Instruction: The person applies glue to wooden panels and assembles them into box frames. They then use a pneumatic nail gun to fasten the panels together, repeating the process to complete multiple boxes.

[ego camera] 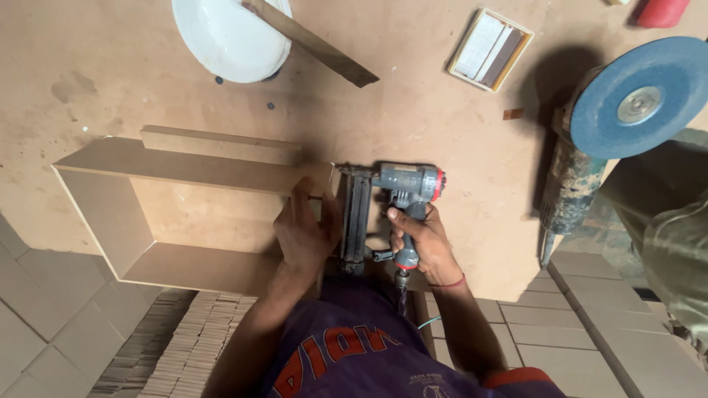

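A nail gun [398, 203] is held against an open fibreboard box frame [184, 210] at the near edge of the table [457, 147].

Around the work, a white bowl [225, 37] with a wooden strip [313, 43] laid across its rim is seen at the far edge, a small flat box [492, 48] lies further along that edge, and an angle grinder with a blue disc [634, 99] rests at the far right corner, well apart from the frame; nothing lies between these and the hands. The table is bare, stained brown board, set over a tiled floor [44, 324]. The left hand [306, 232] is closed over the frame's end board, just beside the gun's magazine. The right hand [420, 239] is wrapped tightly round the gun's handle.
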